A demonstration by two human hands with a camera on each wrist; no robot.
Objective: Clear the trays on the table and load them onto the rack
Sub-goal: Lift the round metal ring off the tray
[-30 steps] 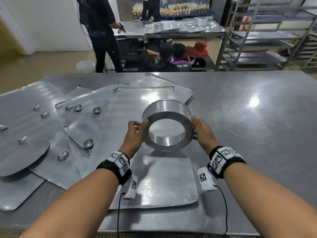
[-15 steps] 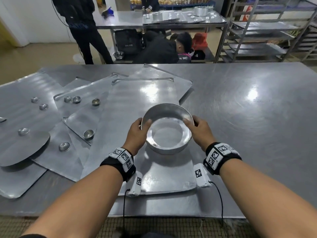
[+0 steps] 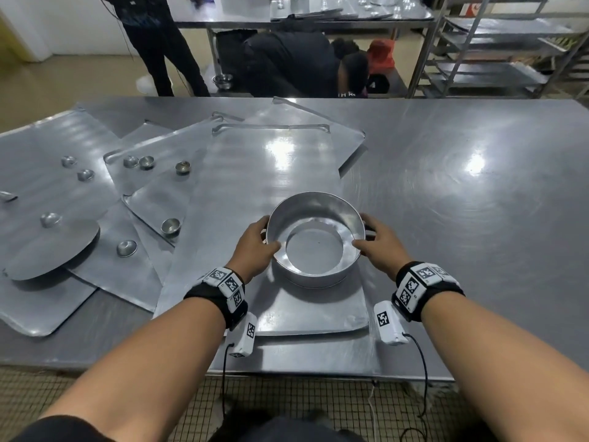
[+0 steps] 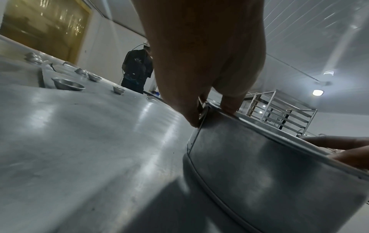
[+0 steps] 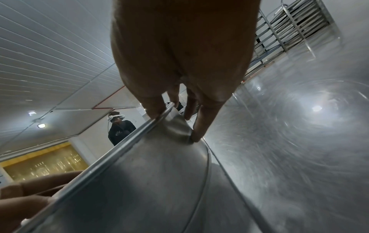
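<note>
We hold a round, bottomless, silver metal cake ring (image 3: 315, 240) between both hands, over the near end of a long flat aluminium tray (image 3: 271, 193) that lies on the brushed steel desk (image 3: 462, 199). Whether the ring's lower edge touches the tray or hangs just above it, we cannot tell. Our left hand (image 3: 255, 247) has its grip clamped on the ring's left wall, thumb hooked over the top rim and the fingers (image 4: 191, 116) curled against the outside. Our right hand (image 3: 379, 247) has the same clamped grip on the right wall, thumb over the rim and fingertips (image 5: 197, 134) pressed to the outer face. Through the ring we see the bare tray surface.

To the left, several more flat aluminium trays (image 3: 149, 199) overlap one another in a loose fan on the desk, along with a round flat metal disc (image 3: 54, 253) at the near left. Small shiny metal tart cups (image 3: 170, 226) sit scattered on those trays, some upright, some turned over.

Beyond the far edge of the desk, the tall steel rack (image 3: 497, 49) stands at the upper right, well apart from our hands, with trays lying on its shelves. A second steel desk (image 3: 318, 14) behind carries more metal ware. One person in dark clothes (image 3: 159, 36) stands at the far left, and another person in black (image 3: 296, 65) bends low beside that second desk
</note>
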